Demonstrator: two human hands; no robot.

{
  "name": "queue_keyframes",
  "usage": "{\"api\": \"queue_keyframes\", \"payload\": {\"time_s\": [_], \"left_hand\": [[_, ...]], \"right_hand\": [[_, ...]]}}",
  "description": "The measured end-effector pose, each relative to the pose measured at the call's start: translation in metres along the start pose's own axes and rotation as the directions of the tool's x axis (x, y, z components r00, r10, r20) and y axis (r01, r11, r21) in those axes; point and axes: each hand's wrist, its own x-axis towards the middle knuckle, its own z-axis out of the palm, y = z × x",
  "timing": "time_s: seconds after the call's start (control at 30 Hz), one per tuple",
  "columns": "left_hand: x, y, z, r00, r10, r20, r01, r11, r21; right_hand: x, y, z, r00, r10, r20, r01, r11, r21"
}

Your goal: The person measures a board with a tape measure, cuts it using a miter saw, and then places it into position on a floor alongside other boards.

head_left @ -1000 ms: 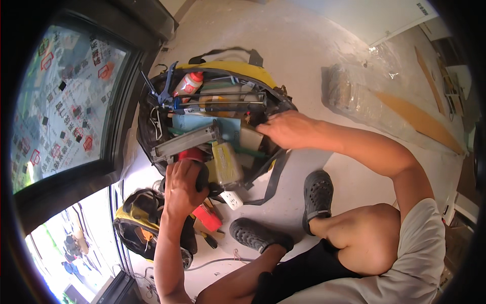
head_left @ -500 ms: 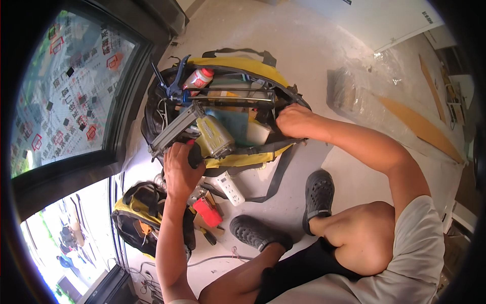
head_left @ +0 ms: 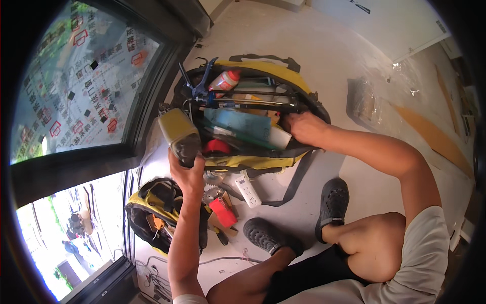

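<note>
A large black and yellow tool bag (head_left: pixel 243 163) lies open on the floor in front of me. My left hand (head_left: pixel 188 175) is closed round the handle of a nail gun (head_left: pixel 178 130) with a yellow body, held up at the bag's left end. The bag's right end has my right hand (head_left: pixel 304 128) inside it, fingers curled and partly hidden; what they grip I cannot make out. Across the bag lies a blue-handled caulking gun (head_left: pixel 243 103). A white bottle with a red cap (head_left: pixel 224 82), a blue flat packet (head_left: pixel 240 123) and a red round thing (head_left: pixel 216 147) sit in the bag.
A smaller black and yellow bag (head_left: pixel 152 202) stands near my left forearm. Beside it lie a red box-like object (head_left: pixel 223 212), a toothed saw blade (head_left: pixel 211 192) and a white power strip (head_left: pixel 247 191). A film-covered window (head_left: pixel 86 96) borders the left. Plastic-wrapped panels (head_left: pixel 428 131) lie right.
The nail gun has been lifted and turned, moving off the bag's middle to its left end; the red round thing beneath now shows. My right hand stays in the bag. The view has shifted slightly.
</note>
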Motion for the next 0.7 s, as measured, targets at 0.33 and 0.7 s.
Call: {"api": "queue_keyframes", "payload": {"time_s": [0.33,0.7], "left_hand": [[-0.047,-0.002,-0.048,0.951,-0.261,-0.163,0.205,0.933,-0.296],[-0.082,-0.019,-0.075,0.922,-0.361,0.140,0.380,0.913,-0.145]], "right_hand": [[0.025,0.001,0.004,0.961,0.254,0.108,-0.275,0.914,0.297],[0.011,0.018,-0.015,0.969,-0.240,0.054,0.246,0.944,-0.220]]}}
